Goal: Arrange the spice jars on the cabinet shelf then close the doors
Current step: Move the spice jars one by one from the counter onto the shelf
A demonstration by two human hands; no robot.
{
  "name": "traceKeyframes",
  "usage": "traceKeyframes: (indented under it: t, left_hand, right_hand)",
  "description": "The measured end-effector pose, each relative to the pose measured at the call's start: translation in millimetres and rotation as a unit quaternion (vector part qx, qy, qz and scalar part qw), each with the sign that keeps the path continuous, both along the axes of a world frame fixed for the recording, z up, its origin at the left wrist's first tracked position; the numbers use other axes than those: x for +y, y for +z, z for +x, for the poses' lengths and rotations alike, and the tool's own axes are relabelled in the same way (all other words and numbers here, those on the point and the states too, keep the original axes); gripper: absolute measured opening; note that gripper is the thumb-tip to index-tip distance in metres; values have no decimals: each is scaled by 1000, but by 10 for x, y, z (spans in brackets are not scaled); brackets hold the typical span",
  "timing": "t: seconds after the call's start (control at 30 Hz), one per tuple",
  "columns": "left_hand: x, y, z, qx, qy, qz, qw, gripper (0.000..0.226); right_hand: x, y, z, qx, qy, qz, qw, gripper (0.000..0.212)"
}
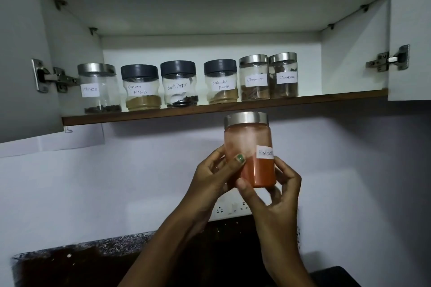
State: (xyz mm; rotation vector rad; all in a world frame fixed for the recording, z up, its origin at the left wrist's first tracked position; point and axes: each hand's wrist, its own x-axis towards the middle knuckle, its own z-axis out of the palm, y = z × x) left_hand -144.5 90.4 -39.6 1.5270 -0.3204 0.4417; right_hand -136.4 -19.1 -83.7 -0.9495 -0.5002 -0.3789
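Six spice jars stand in a row along the front of the cabinet shelf (163, 114), both doors swung wide. From the left: a steel-lidded cloves jar (99, 88), a dark-lidded garam masala jar (141, 87), a black pepper jar (179, 84), a coriander powder jar (221, 81), and two steel-lidded cinnamon jars, the first cinnamon jar (254, 78) touching or nearly touching the second cinnamon jar (283, 75). Each carries a white handwritten label facing forward. To the right of the last jar the shelf is bare up to the cabinet wall.

Below the shelf edge and in front of the white wall, both hands hold a seventh jar, the red powder jar (249, 149). It is upright, steel-lidded, about half full of orange-red powder, with red dust clouding the glass above. Its label is turned to the right, so only "Red" and part of a second word read clearly.

The left hand (213, 177) wraps the jar's left side, its thumb with a green-painted nail pressed across the front. The right hand (277, 193) cups the lower right side, thumb under the base edge and fingers curled round the far side.

The left door (21, 53) and right door (410, 30) hang open on metal hinges. A wall socket (231, 207) sits behind the wrists, and a dark speckled worktop (70, 256) lies below.
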Motion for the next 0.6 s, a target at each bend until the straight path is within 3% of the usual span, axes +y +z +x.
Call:
traceKeyframes:
  t: [0.1, 0.23, 0.37, 0.6]
  left_hand:
    - [-35, -7, 8, 0, -15, -26, 1000, 60]
    - [0, 10, 18, -3, -18, -47, 999, 57]
    - [17, 4, 9, 10, -50, -46, 998, 55]
    - [-34, -21, 61, -6, -80, -40, 996, 32]
  right_hand:
    - [-19, -36, 41, -62, -65, -61, 994, 70]
    - [-178, -9, 124, -82, 6, -68, 994, 55]
    - [-290, 58, 186, -93, 48, -112, 988, 56]
    - [-209, 8, 180, -133, -136, -175, 966, 69]
